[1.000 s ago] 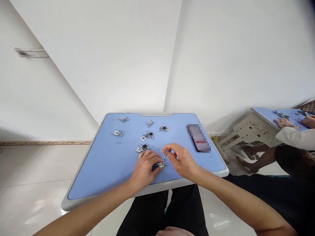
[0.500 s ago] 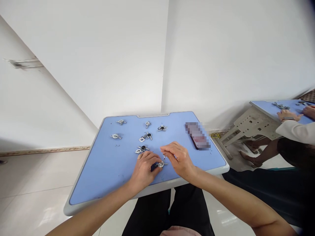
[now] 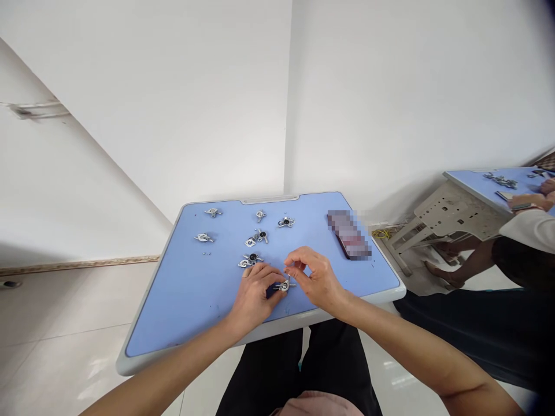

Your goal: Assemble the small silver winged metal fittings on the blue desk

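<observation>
My left hand presses down on a small silver metal fitting with a dark centre, gripping it against the blue tabletop. My right hand hovers just right of it, thumb and forefinger pinched on a thin metal tool or pin that points down at the fitting. What exactly the pinched piece is, I cannot tell. Several similar silver fittings lie farther back, the nearest pair just beyond my left fingers.
More fittings are scattered over the far half of the table. A phone lies at the right rear. Another person sits at a second blue table on the right, hand on it. White walls stand close behind.
My right hand dipped toward the fitting, then rose slightly with its pinch kept. My left hand stayed on the fitting. The view shifted a little.
</observation>
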A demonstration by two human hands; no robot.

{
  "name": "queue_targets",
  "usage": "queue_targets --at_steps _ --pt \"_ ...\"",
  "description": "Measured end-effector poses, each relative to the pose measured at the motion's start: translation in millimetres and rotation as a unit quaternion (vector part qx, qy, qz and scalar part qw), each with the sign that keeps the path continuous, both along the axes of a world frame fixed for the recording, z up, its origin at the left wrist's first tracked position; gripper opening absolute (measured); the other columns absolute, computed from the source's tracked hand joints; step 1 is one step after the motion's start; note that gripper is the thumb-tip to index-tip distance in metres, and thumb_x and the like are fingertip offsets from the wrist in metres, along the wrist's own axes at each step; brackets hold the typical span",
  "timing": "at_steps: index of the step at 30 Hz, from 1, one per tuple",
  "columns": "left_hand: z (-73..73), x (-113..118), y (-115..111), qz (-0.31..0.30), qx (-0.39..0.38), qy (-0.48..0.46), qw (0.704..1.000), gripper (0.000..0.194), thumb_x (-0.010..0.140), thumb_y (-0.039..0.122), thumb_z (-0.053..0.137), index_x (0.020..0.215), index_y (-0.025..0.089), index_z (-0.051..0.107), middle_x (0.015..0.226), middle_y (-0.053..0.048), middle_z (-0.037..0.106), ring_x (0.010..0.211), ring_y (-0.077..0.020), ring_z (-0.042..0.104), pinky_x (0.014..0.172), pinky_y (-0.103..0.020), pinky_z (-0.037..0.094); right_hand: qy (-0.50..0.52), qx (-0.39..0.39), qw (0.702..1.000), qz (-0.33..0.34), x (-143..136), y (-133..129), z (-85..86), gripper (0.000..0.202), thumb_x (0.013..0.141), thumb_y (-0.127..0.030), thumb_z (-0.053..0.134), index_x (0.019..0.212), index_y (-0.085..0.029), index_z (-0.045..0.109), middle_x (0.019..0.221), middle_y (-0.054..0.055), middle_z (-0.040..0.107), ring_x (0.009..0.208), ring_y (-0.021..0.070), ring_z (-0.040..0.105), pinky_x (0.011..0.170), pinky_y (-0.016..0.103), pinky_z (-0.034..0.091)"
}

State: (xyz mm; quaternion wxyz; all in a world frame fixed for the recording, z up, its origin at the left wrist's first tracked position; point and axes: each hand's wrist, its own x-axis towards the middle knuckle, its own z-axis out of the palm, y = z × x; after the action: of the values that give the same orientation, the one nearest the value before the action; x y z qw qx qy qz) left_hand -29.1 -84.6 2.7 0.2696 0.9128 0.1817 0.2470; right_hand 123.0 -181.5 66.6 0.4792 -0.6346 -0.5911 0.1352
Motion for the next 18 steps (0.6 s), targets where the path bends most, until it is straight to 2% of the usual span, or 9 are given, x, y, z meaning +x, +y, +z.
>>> queue_targets --at_steps 4,9,13,15,18 --pt "-1.3 -0.2 0.3 -0.005 0.002 -0.006 1.0 0.014 0.081 0.016 0.069 0.093 0.024 0.069 0.102 -0.002 0.072 0.099 -0.0251 0.058 0.088 -0.044 0.041 -0.009 -0.022 1.0 0.013 1.6 -1.9 -0.2 0.027 0.092 -0.011 0.047 0.106 -0.023 0.067 0.096 0.005 0.068 0.082 0.0145 0.062 0.066 0.027 0.051" --pt "-2.5 0.3 -0.1 0.002 0.011 -0.011 1.0 0.013 0.081 0.017 0.069 0.092 0.024 0.069 0.1 -0.002 0.073 0.098 -0.0243 0.058 0.088 -0.044 0.041 -0.037 0.073 0.996 0.016 2.2 -1.2 -5.1 0.02 0.093 -0.016 0.053 0.105 -0.023 0.068 0.098 0.006 0.07 0.094 0.0186 0.062 0.077 0.033 0.054" --pt "-2.2 0.3 -0.4 0.001 0.009 -0.012 1.0 0.015 0.08 0.015 0.07 0.092 0.024 0.069 0.101 -0.001 0.072 0.098 -0.024 0.058 0.088 -0.043 0.041 0.004 0.052 0.998 0.028 -1.6 -0.6 -4.9 0.037 0.094 -0.01 0.044 0.125 -0.024 0.057 0.108 0.005 0.072 0.091 0.0153 0.064 0.08 0.032 0.054" --pt "-1.8 0.0 -0.3 0.003 0.01 -0.007 1.0 0.017 0.08 0.014 0.07 0.093 0.024 0.069 0.098 -0.001 0.072 0.098 -0.0246 0.057 0.087 -0.043 0.041 0.01 0.031 0.999 0.04 -2.3 -0.5 -3.5 0.028 0.092 -0.013 0.051 0.116 -0.023 0.062 0.102 0.004 0.073 0.089 0.0155 0.064 0.08 0.032 0.053" --pt "-0.7 -0.4 0.2 0.007 0.011 0.007 1.0 0.015 0.079 0.016 0.07 0.092 0.023 0.069 0.091 -0.002 0.07 0.096 -0.0252 0.057 0.086 -0.042 0.042 -0.005 -0.001 0.999 0.042 -1.7 -0.2 -5.3 0.011 0.091 -0.018 0.058 0.09 -0.021 0.068 0.084 0.002 0.072 0.082 0.016 0.064 0.076 0.031 0.052"
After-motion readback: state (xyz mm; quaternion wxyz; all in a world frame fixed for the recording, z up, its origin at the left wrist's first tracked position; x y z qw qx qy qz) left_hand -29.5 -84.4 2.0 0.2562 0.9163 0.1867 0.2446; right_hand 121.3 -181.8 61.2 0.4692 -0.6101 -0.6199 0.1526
